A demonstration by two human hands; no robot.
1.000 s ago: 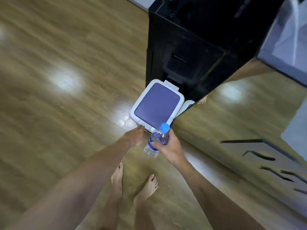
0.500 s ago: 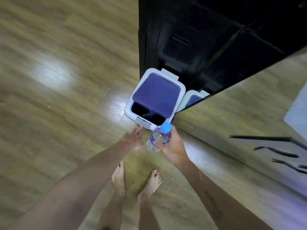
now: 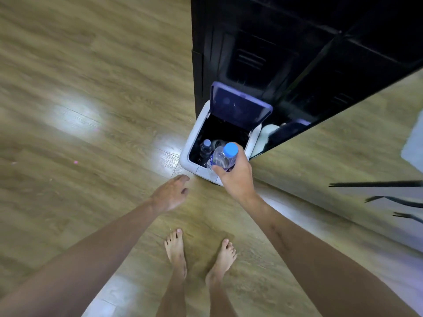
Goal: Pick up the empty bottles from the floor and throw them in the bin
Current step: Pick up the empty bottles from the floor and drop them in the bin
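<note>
My right hand (image 3: pixel 237 177) grips a clear plastic bottle (image 3: pixel 221 158) with a blue cap, held over the front edge of the bin's opening. The white bin (image 3: pixel 191 143) stands on the floor against a black cabinet, its purple lid (image 3: pixel 240 105) raised and tilted back. Inside the dark bin lies another clear bottle (image 3: pixel 205 147). My left hand (image 3: pixel 171 195) hovers empty with fingers apart, just left of and below the bin's front corner.
A glossy black cabinet (image 3: pixel 286 46) rises directly behind the bin. A mirrored panel (image 3: pixel 332 143) runs along the right and reflects the floor. My bare feet (image 3: pixel 199 255) stand on the wooden floor below the bin. A small pink speck (image 3: pixel 75 162) lies at left.
The bin lid swung from closed to fully raised. My right hand carried the bottle forward over the opening. My left hand drew back from the bin's front.
</note>
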